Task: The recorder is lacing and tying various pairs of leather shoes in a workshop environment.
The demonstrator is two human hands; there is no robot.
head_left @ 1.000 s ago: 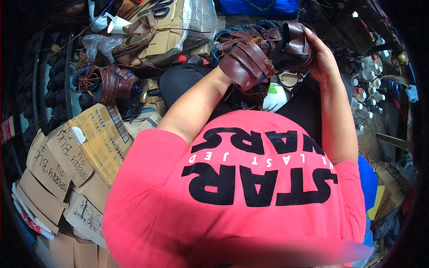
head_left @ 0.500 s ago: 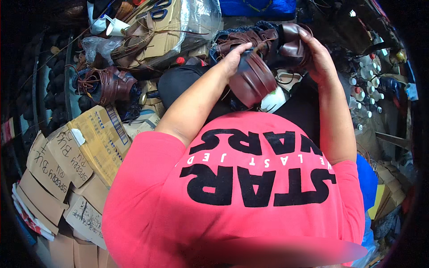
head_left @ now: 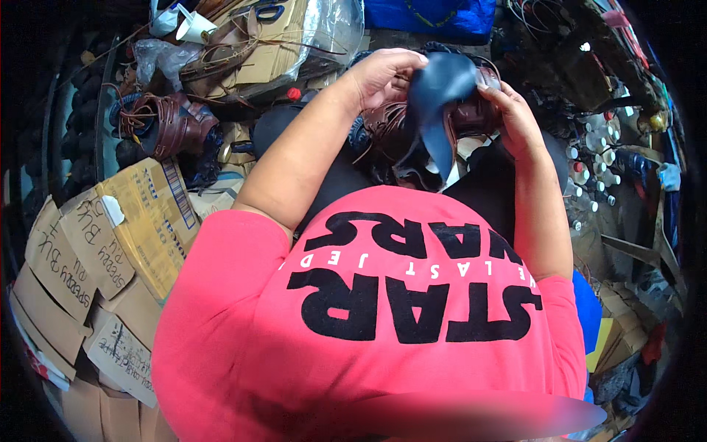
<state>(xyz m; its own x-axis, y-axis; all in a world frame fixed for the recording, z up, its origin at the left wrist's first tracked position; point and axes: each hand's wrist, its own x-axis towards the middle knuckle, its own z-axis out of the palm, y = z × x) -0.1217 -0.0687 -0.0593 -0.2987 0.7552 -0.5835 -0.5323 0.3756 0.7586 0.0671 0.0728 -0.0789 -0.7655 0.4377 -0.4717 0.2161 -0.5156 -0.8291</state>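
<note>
Above my lap I hold up a brown leather shoe upper, turned so that its dark blue inner side [head_left: 444, 79] faces me and a narrow blue flap hangs down. My left hand [head_left: 381, 79] pinches its left edge between thumb and fingers. On the right, my right hand [head_left: 513, 118] has closed fingers at the upper's brown edge. More brown laced shoe uppers [head_left: 387, 121] lie behind and below it, partly covered. How far the right fingers wrap round is hidden.
Another brown laced upper [head_left: 166, 125] rests at the left, near flattened cardboard [head_left: 143, 228]. Small clear bottles [head_left: 593, 158] stand at the right. Scissors [head_left: 269, 11], brown paper and a white cup [head_left: 195, 28] are at the far left; a blue bag [head_left: 434, 18] is at the back.
The held upper has been turned from its brown outside to its blue inner side and raised slightly. My left hand has moved up; my right hand has shifted slightly down.
</note>
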